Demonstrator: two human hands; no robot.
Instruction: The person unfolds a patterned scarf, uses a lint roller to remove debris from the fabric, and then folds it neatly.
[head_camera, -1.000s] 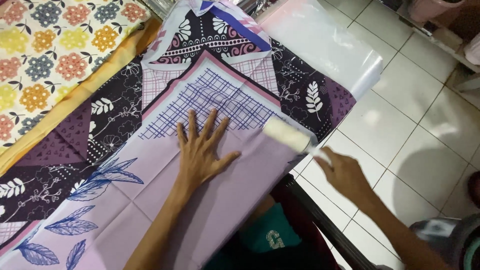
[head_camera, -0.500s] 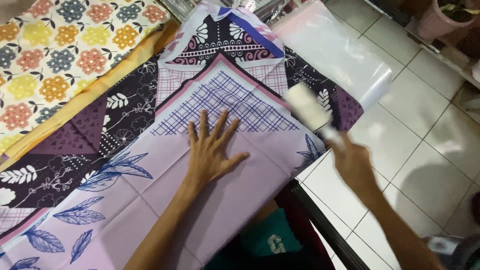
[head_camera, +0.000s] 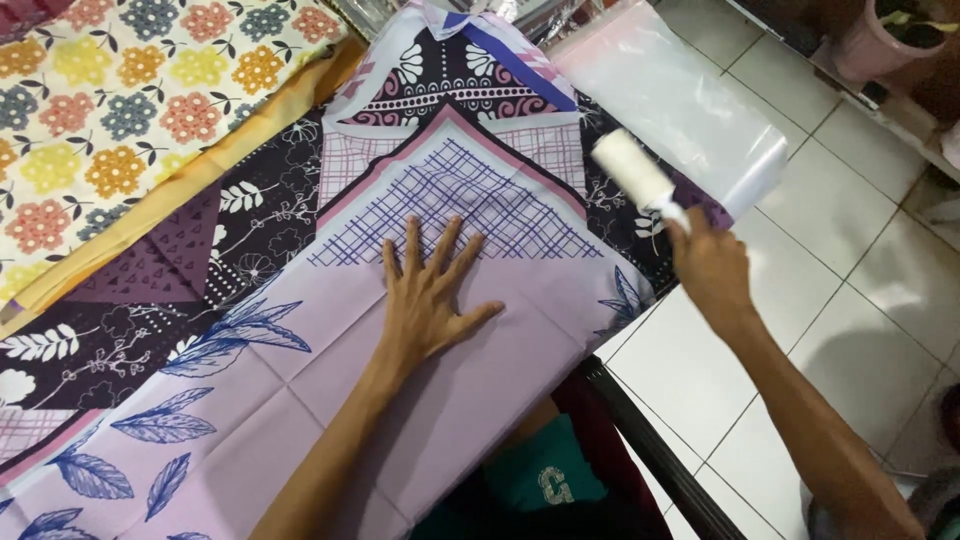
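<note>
1. The lilac printed cloth (head_camera: 440, 400) is pinned flat on the desk (head_camera: 650, 450) by the left hand (head_camera: 430, 300), fingers spread
2. A white lint roller (head_camera: 633, 175) is gripped by the right hand (head_camera: 712, 270), fingers wrapped round its handle, above the cloth's right edge
3. Lint-rolling seems in hand; a lowered, even stroke is judged needed next

Lilac leaf-print cloth (head_camera: 330, 400), white lint roller (head_camera: 632, 170), yellow flowered fabric (head_camera: 120, 120)
</note>
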